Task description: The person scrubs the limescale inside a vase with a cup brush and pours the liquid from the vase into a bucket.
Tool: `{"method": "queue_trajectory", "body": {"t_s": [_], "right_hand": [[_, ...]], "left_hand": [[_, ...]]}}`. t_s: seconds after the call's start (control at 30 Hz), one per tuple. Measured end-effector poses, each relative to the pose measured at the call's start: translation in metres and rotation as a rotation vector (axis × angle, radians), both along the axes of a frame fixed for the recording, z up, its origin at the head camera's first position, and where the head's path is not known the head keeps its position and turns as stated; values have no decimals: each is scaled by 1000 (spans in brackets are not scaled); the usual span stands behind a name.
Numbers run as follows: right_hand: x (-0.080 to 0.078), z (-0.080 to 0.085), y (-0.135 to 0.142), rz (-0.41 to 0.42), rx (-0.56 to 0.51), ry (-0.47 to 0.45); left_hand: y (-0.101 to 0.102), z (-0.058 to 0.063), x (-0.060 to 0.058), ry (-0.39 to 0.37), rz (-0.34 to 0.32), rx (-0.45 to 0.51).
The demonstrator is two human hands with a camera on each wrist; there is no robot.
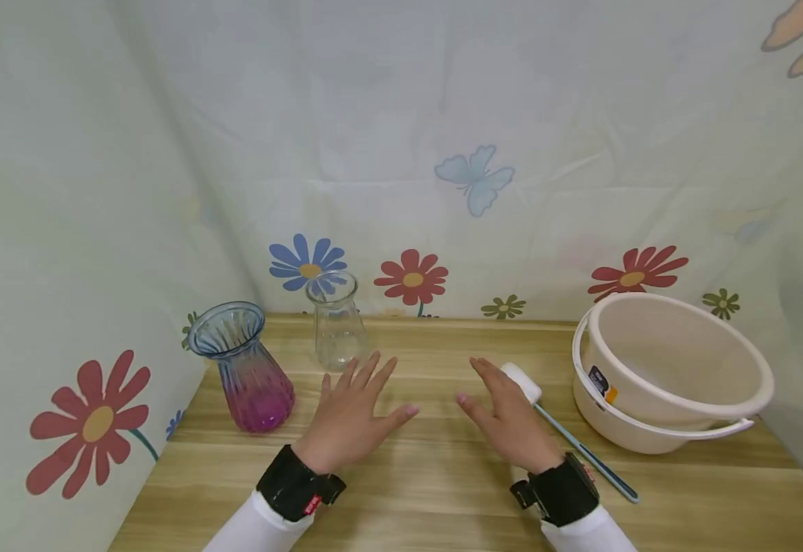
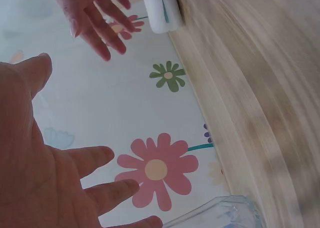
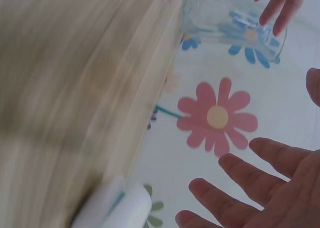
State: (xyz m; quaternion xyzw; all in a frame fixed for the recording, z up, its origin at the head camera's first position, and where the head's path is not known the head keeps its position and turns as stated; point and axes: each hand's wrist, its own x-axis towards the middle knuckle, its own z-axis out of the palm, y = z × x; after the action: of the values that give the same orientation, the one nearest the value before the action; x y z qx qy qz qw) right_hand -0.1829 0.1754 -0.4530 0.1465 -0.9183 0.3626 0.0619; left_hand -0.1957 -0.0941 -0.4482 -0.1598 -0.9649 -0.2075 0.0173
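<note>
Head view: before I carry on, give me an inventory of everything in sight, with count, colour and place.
table: one, light wood, under everything
ribbed vase: one, blue above, pink below, left side
clear vase: one, colourless, back left
brush: one, white head, blue handle, left of bucket
bucket: one, cream, right side
cloth: sheet count unclear, pale with printed flowers and butterflies, behind and at sides
wrist straps: two, black, one per wrist
sleeves: two, white, near edge
left hand: one, bare, over table
right hand: one, bare, over table
</note>
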Motion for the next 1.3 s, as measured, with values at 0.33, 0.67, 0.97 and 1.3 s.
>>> {"method": "queue_trajectory", "body": {"t_s": [0.33,0.67,0.97,1.3], "right_hand": [[6,-7,-29,68,-410,-251],[-3,-19,-78,167,-783,-528],[-7,-24,-124,273,-929,-661],[-21,-21,-176,295,-942,-673]], "left_hand": [[-42,2,21,-141,55,312],[-100,-2,46,-229,178,626],[-132,2,64,-189,261,654],[-163,7,51,-191,521,728]]}}
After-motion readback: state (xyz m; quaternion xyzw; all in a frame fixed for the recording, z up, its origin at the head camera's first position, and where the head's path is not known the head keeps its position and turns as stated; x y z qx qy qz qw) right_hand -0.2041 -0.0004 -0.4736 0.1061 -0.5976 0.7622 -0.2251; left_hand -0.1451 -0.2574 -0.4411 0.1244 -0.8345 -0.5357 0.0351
